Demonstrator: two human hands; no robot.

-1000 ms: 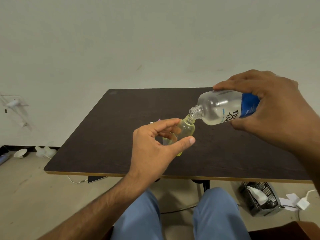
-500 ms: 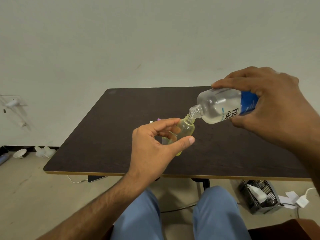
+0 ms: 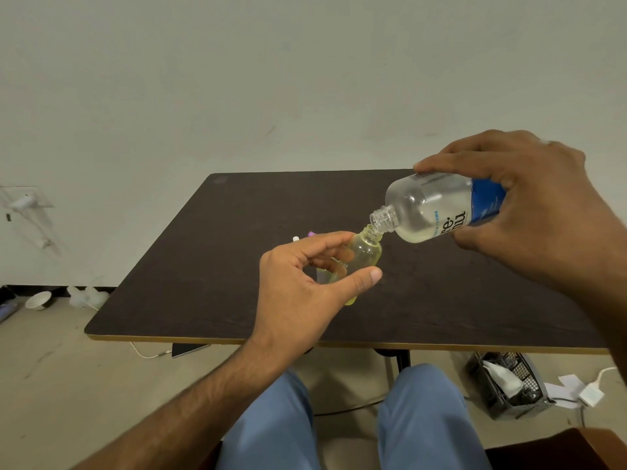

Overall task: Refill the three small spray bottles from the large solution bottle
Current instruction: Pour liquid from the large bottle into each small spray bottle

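In the head view, the left hand [image 3: 298, 286] is closed around a small yellow translucent plastic spray bottle [image 3: 364, 257], with the thumb in front and the fingers behind it. The cap is off, and the small bottle is held above the dark brown wooden bench [image 3: 210, 266], tilted a little to the right. The right hand [image 3: 529, 212] is clamped on a large clear plastic solution bottle with a blue label [image 3: 437, 208]. This large bottle is tipped almost on its side, its open neck pointing down and to the left, and the neck is touching or just above the mouth of the small bottle. Some clear liquid lies in the lower part of the large bottle.

Behind the left hand, small white and purple objects [image 3: 303, 236] lie on the bench, mostly hidden. Under the bench, at the right, a dark mesh basket [image 3: 509, 385] stands on the floor. The person's knees in blue trousers [image 3: 424, 418] are at the bottom.
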